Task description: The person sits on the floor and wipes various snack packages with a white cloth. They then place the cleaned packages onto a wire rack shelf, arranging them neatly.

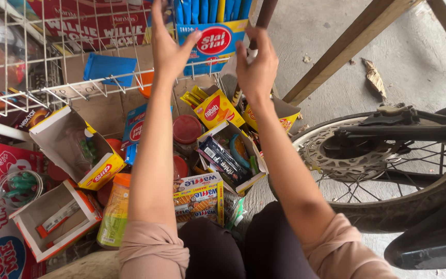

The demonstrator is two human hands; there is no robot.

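Both my arms reach up to a blue-and-red display box filled with several blue sachets, standing on the white wire rack. My left hand grips the box's left side, thumb on its front. My right hand holds its right edge, fingers curled around it. The box's lower edge rests at the rack's wire rim.
Below lie open cardboard boxes, a yellow snack box, red-lidded jars, wafer packs and a box of dark packets. A motorcycle wheel stands at right on the concrete floor. A wooden beam slants above it.
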